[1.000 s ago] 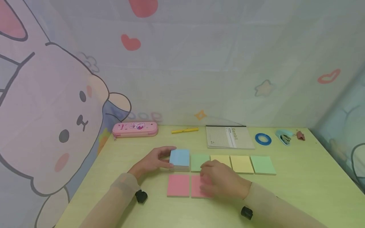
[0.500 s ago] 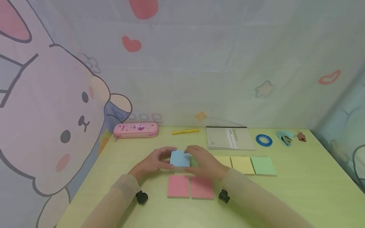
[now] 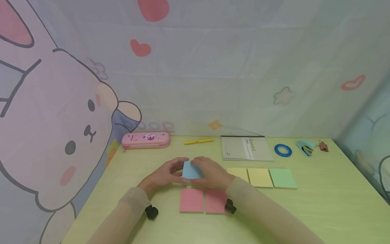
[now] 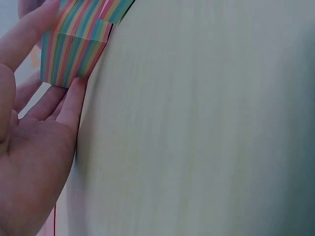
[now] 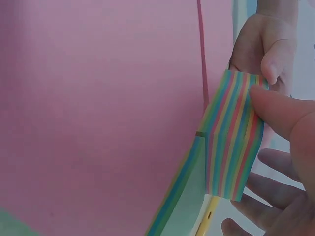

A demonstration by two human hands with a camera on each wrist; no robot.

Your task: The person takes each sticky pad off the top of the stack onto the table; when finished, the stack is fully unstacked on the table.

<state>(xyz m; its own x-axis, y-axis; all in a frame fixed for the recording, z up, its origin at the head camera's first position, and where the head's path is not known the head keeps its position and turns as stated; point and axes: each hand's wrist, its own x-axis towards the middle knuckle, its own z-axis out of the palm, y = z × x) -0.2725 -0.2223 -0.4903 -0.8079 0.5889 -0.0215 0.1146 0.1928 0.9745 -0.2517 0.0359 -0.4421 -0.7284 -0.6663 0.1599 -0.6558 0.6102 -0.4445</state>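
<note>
A stack of sticky note pads (image 3: 192, 170) with a blue sheet on top stands between both hands in the head view. Its sides show rainbow stripes in the wrist views. My left hand (image 3: 165, 173) grips the stack's left side, thumb at the front and fingers behind. From the right, my right hand (image 3: 213, 173) grips the same stack, its thumb (image 5: 278, 110) against the striped near side in the right wrist view. A green pad (image 5: 184, 211) lies right beside the stack, hidden under my right hand in the head view. Two pink pads (image 3: 192, 201) lie nearer.
Rightward along the row are yellow pads (image 3: 260, 178) and another green pad (image 3: 283, 178). Along the back lie a pink pencil case (image 3: 146, 140), a yellow pen (image 3: 198, 141), a notebook (image 3: 246, 148), blue tape (image 3: 283, 150) and a small turquoise item (image 3: 305, 148). A printed cloth hangs behind.
My right hand has moved left from over the pink and green pads to the stack, and now grips its right side. My left hand has stayed on the stack's left side.
</note>
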